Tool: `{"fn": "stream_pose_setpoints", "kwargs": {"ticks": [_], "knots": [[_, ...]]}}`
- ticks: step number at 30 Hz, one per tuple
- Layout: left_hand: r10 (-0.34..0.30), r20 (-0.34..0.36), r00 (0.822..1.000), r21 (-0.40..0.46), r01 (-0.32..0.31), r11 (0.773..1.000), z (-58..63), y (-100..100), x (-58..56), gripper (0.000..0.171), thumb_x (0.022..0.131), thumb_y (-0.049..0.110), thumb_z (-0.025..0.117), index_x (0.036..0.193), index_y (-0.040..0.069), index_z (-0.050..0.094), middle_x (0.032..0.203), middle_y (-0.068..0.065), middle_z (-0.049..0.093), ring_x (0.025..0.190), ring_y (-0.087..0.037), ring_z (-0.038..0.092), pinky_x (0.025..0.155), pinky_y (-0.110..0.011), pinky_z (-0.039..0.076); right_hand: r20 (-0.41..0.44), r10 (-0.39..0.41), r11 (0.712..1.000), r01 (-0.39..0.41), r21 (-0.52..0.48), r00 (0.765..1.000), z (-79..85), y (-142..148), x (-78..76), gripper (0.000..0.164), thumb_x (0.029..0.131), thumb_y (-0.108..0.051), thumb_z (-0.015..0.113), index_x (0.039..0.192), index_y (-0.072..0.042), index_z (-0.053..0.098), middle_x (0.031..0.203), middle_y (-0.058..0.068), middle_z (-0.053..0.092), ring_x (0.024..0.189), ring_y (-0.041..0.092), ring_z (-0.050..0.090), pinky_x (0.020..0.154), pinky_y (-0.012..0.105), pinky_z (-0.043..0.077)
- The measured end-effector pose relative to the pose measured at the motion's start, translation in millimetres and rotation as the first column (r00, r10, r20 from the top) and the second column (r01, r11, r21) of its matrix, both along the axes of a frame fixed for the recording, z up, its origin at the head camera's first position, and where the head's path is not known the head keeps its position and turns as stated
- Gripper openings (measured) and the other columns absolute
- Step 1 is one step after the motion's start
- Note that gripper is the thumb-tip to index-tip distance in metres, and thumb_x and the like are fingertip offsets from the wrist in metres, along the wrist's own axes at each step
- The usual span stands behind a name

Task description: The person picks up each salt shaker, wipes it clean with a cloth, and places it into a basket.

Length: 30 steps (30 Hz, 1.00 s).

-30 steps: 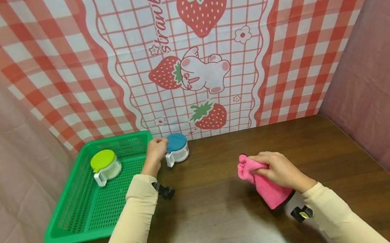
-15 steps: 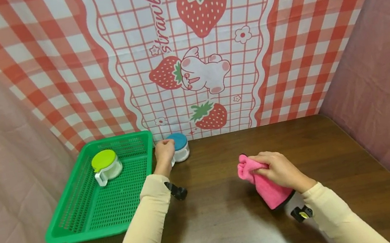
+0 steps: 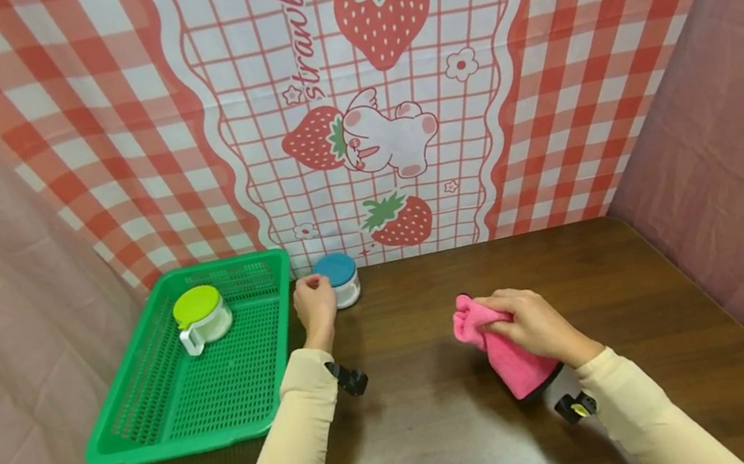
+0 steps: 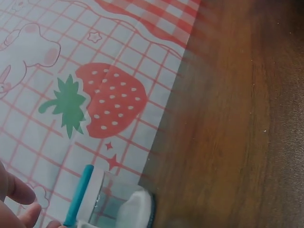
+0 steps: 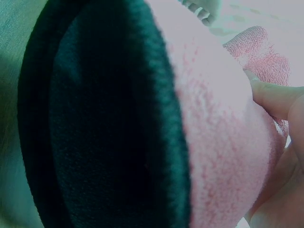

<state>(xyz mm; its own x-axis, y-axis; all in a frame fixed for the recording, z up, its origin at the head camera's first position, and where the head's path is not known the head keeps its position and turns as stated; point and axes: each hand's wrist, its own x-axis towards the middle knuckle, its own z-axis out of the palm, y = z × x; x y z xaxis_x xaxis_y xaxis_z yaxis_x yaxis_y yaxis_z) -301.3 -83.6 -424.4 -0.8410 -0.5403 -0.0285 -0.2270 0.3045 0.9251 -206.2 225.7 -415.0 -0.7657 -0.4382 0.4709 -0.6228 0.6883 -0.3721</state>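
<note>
By the back wall a clear jar (image 3: 350, 291) with a blue lid (image 3: 334, 268) stands on the table. My left hand (image 3: 315, 304) is at its near left side, fingers loosely bent, and covers the jar's white handle in the head view. In the left wrist view, a few fingertips (image 4: 29, 216) show beside the lid's edge, with gaps between them. To the right, my right hand (image 3: 533, 324) grips a fluffy pink cloth (image 3: 517, 362) with dark edging, bunched at the top and hanging down. Its dark inner side (image 5: 104, 123) faces the right wrist camera.
A green plastic basket (image 3: 287, 341) stands on the left of the wooden table (image 3: 433, 447), close beside the left forearm. A second jar with a yellow-green lid (image 3: 198, 304) and white handle is in it. A strawberry-print cloth (image 3: 393, 132) covers the back wall.
My left hand first moved right, across the jar's handle and lid, then drew slightly back toward me. The jar has stayed put. My right hand and the pink cloth have not moved.
</note>
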Motion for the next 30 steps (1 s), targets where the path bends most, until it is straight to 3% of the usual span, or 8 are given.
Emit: {"fn": "stream_pose_setpoints", "kwargs": {"ticks": [9,20,30], "knots": [[0.081,-0.08,0.993,-0.013,-0.082,0.997,-18.9,-2,0.8,0.023,0.082,0.019,0.052,0.101,0.007,0.057,0.101,-0.014,0.057,0.101,-0.031,0.052,0.09,-0.042,0.037,0.001,0.003,1.0,-0.003,-0.015,1.0,0.6,-1,-0.2,0.032,0.071,-0.014,0.073,0.102,-0.017,0.067,0.081,-0.008,0.063,0.068,0.002,0.048,0.062,0.021,0.042],[0.008,0.058,0.998,0.036,-0.01,0.999,-31.9,-8,0.1,0.037,0.087,0.025,0.045,0.117,0.005,0.052,0.121,-0.016,0.055,0.114,-0.034,0.048,0.096,-0.045,0.035,-0.008,0.006,1.0,-0.006,-0.011,1.0,0.4,-1,-0.6,0.031,0.072,-0.014,0.073,0.102,-0.016,0.068,0.081,-0.009,0.063,0.068,0.002,0.048,0.062,0.021,0.042],[-0.066,0.151,0.986,0.123,0.048,0.991,-45.6,-13,-2.7,0.045,0.092,0.035,0.038,0.12,0.002,0.052,0.125,-0.018,0.052,0.118,-0.035,0.045,0.099,-0.044,0.035,-0.01,0.009,1.0,-0.009,-0.016,1.0,0.3,-2,-0.7,0.032,0.072,-0.015,0.073,0.103,-0.017,0.068,0.081,-0.008,0.064,0.069,0.001,0.05,0.063,0.021,0.043]]}}
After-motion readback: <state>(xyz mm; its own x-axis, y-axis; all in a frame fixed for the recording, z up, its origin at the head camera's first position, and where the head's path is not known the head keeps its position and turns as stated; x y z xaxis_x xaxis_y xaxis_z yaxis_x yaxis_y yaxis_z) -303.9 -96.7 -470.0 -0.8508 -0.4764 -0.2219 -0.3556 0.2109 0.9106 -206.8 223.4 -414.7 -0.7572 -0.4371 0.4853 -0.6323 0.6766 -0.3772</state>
